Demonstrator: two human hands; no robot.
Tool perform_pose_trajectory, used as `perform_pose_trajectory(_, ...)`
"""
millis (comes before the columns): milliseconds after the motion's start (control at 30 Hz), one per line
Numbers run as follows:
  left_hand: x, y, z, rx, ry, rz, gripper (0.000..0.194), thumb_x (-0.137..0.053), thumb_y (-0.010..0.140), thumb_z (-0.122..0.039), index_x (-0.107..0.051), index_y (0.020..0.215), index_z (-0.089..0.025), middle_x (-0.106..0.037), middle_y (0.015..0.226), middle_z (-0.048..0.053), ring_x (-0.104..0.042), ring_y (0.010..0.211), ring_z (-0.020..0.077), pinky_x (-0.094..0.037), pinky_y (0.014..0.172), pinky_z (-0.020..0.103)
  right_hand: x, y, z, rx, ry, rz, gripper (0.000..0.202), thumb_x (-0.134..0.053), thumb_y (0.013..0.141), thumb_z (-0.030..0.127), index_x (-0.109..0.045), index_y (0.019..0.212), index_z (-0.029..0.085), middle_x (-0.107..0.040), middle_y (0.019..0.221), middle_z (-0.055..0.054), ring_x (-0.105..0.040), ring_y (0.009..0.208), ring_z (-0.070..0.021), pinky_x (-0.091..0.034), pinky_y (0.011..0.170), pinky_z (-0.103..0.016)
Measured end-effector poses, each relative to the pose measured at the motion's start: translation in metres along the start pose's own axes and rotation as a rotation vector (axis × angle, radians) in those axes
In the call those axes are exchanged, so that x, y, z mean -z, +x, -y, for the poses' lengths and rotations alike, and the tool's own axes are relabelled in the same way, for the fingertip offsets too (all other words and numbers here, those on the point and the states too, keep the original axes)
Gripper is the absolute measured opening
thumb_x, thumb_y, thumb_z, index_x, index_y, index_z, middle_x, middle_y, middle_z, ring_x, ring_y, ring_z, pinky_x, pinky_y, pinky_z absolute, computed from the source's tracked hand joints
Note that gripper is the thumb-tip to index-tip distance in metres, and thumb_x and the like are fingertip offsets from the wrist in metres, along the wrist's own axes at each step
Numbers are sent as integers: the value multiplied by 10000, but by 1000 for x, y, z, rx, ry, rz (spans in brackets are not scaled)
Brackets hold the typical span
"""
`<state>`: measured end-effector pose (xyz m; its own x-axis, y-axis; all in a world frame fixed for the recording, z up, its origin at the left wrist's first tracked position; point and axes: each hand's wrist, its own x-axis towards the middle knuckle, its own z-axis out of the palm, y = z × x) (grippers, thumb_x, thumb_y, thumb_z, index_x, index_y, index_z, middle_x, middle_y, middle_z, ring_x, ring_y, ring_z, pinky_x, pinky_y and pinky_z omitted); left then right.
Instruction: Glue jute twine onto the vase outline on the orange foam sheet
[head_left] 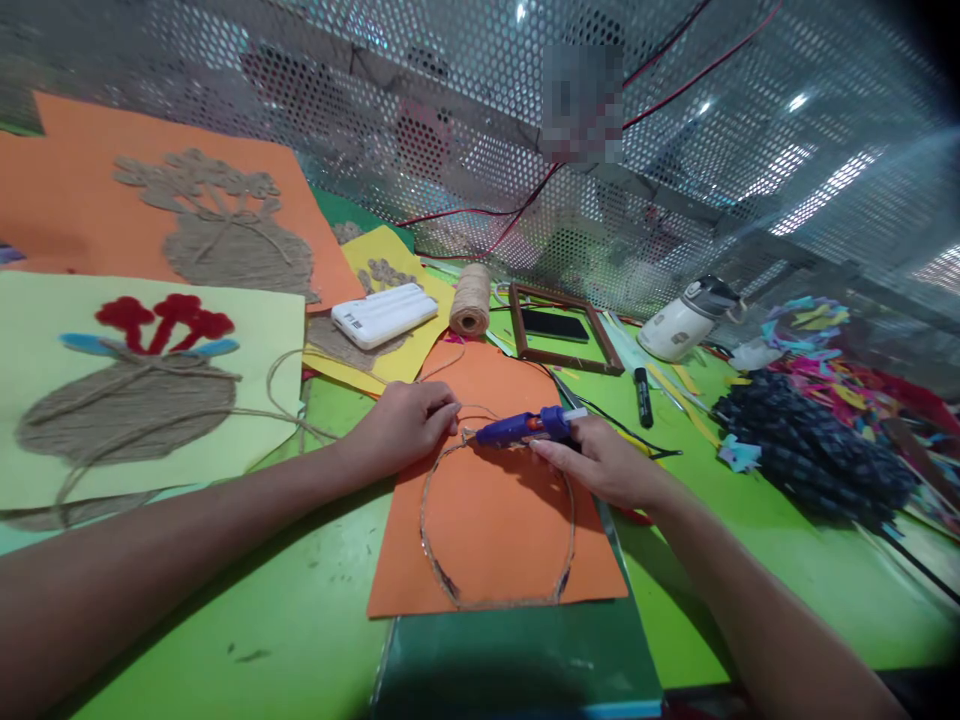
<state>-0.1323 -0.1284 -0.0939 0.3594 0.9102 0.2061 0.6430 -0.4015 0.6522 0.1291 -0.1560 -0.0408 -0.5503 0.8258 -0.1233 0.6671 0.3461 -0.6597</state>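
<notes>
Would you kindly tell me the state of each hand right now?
Left hand: fingers closed, apparently pinching the twine.
Right hand: closed around the blue glue gun, nozzle near the left fingertips.

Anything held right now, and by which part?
Right hand: blue glue gun, by its rear end. Left hand: twine, pinched at the fingertips.
</notes>
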Motion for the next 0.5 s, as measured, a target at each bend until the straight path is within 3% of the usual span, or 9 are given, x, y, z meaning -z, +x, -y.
perform_pose_trajectory(233, -2, 0, 0, -51, 69, 4, 251, -476, 892, -233, -679, 751, -187, -724, 741, 1, -643, 697, 141, -418, 647, 242, 0, -1, 7, 139, -150, 3, 255, -486, 979, 367, -593, 862, 167, -613, 789, -21, -486, 639, -123, -335, 597, -258)
perform_pose_trajectory(433, -2, -1, 0, -58, 82, -2, 236, -490, 889, -217, -688, 765, -183, -723, 737, -6, -645, 693, 135, -416, 648, 239, -3, -5, 11, 179, -246, -20, 207, -491, 974, 342, -594, 1014, 166, -662, 946, -73, -552, 791, -181, -369, 686, -286)
perform_pose_trajectory(500, -2, -1, 0, -55, 77, -4, 235, -492, 890, -217, -688, 765, -182, -723, 735, -9, -647, 692, 133, -418, 652, 237, -3, -5, 9, 146, -215, -22, 224, -492, 973, 356, -610, 988, 166, -658, 888, -62, -550, 751, -175, -370, 661, -283)
